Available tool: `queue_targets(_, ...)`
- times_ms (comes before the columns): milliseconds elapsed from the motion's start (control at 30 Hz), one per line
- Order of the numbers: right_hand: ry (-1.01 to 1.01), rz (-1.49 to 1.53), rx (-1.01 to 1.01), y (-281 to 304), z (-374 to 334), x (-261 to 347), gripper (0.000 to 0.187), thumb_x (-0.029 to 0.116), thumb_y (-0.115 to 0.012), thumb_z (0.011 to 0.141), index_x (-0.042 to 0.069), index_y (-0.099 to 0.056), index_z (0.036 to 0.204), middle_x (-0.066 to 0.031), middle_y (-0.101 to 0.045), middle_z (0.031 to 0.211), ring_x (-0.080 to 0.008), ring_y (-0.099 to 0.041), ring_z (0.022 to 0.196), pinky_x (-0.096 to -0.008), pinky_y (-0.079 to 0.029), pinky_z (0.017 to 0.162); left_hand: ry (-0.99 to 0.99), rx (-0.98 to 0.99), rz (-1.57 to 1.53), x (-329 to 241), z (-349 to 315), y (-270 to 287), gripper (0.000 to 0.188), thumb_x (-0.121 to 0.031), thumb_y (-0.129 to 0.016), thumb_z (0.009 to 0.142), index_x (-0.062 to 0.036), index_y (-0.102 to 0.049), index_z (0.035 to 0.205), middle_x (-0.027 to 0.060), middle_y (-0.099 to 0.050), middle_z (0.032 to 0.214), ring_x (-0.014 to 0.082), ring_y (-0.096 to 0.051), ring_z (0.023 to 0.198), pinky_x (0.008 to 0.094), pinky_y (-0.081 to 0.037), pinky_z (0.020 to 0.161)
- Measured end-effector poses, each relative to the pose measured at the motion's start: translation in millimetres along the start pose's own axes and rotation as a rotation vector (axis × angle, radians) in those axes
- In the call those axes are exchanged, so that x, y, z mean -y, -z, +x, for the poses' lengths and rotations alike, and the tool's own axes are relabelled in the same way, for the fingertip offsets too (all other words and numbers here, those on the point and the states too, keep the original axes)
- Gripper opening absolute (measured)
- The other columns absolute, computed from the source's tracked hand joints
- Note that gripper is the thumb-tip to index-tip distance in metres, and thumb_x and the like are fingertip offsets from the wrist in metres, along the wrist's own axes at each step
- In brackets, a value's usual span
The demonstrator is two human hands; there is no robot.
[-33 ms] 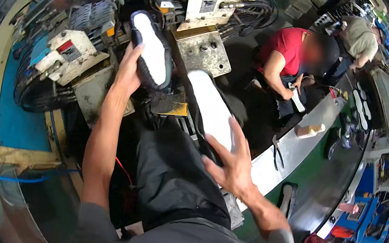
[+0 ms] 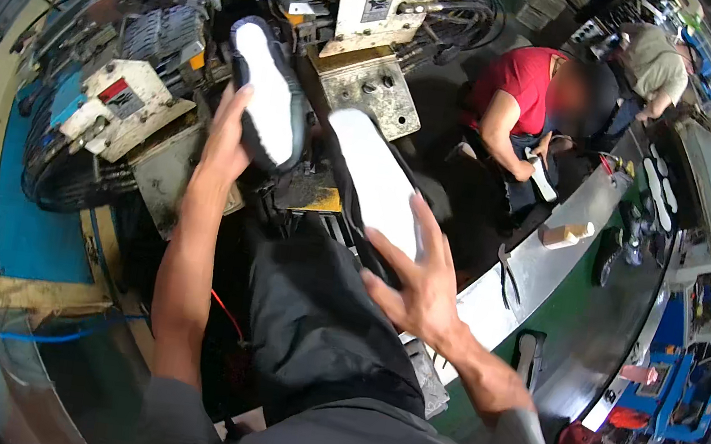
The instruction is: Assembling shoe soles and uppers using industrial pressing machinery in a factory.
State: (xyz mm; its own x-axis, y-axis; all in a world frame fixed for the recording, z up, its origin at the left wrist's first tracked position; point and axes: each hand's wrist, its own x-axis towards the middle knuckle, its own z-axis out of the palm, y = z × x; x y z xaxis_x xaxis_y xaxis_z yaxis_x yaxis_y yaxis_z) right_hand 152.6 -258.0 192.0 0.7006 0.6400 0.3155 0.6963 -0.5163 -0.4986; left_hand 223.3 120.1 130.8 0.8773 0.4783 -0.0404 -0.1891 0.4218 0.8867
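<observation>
My left hand (image 2: pixel 229 139) grips a dark shoe (image 2: pixel 297 109) by its side, thumb against the edge of the white underside. The shoe is tilted with its white face up and its far end near the machine. A second dark shoe (image 2: pixel 376 175), white face up too, slants beside it above my lap. My right hand (image 2: pixel 419 290) is at its near end, fingers spread across the white face and side. The hand covers that end, and the fingers beneath are hidden.
Machines with hoses and metal plates (image 2: pixel 369 92) stand ahead and left. At right a metal bench (image 2: pixel 539 271) bears pliers (image 2: pixel 507 275) and a bottle (image 2: pixel 567 235). Beyond it, a seated person in red (image 2: pixel 519 91) holds another white-bottomed shoe. More shoes (image 2: pixel 528 355) lie farther right.
The right shoe has shifted a little left and away from me, with my right hand moving along. The left shoe has moved slightly left.
</observation>
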Motion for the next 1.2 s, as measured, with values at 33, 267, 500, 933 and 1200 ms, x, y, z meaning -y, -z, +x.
queue_targets(33,0.027,-0.007,-0.019,-4.6,26.8,2.9,0.059,0.033,-0.084,0.089,0.026,-0.072,0.146,-0.034,-0.034,0.169,-0.0539,-0.055,0.135,-0.0578,-0.052,0.112,0.017,-0.025,-0.006,-4.1,-13.7,7.1,0.069,-0.048,-0.065,0.105,-0.0053,-0.05,0.157,0.0138,-0.064,0.145,0.0312,-0.065,0.13,0.0483,-0.055,0.109)
queue_targets(267,0.135,0.042,-0.094,-73.2,167.3,13.6,0.059,0.035,-0.082,0.091,0.028,-0.07,0.148,-0.0355,-0.029,0.17,-0.0588,-0.057,0.127,-0.0605,-0.052,0.111,0.09,0.188,-0.483,-30.0,-204.9,44.4,0.089,-0.06,-0.049,0.106,-0.001,-0.029,0.17,0.0342,-0.055,0.154,0.0474,-0.067,0.124,0.0573,-0.062,0.095)
queue_targets(500,0.114,0.089,-0.105,-132.4,199.7,19.5,0.061,0.036,-0.081,0.092,0.027,-0.068,0.15,-0.0389,-0.023,0.172,-0.0605,-0.055,0.128,-0.0617,-0.051,0.112,0.145,-0.263,-0.203,23.9,-342.7,88.1,0.1,-0.056,-0.068,0.094,-0.0038,-0.028,0.17,0.032,-0.059,0.146,0.0454,-0.071,0.115,0.0556,-0.065,0.091)
queue_targets(933,0.133,0.022,-0.106,-147.0,204.5,27.8,0.064,0.039,-0.082,0.09,0.033,-0.065,0.152,-0.0357,-0.022,0.173,-0.0563,-0.058,0.12,-0.0601,-0.055,0.107,0.241,-0.142,-0.288,54.0,-383.9,80.7,0.104,-0.046,-0.074,0.09,-0.0073,-0.026,0.173,0.0202,-0.051,0.16,0.0366,-0.059,0.14,0.0497,-0.051,0.116)
queue_targets(1200,0.107,0.001,-0.154,-153.0,181.4,21.8,0.062,0.039,-0.08,0.092,0.034,-0.066,0.152,-0.0348,-0.021,0.174,-0.0585,-0.055,0.124,-0.0601,-0.054,0.109,0.255,-0.196,-0.134,67.3,-423.6,75.7,0.104,-0.043,-0.069,0.089,-0.0036,-0.024,0.174,0.0217,-0.049,0.164,0.0375,-0.056,0.144,0.0486,-0.046,0.12)
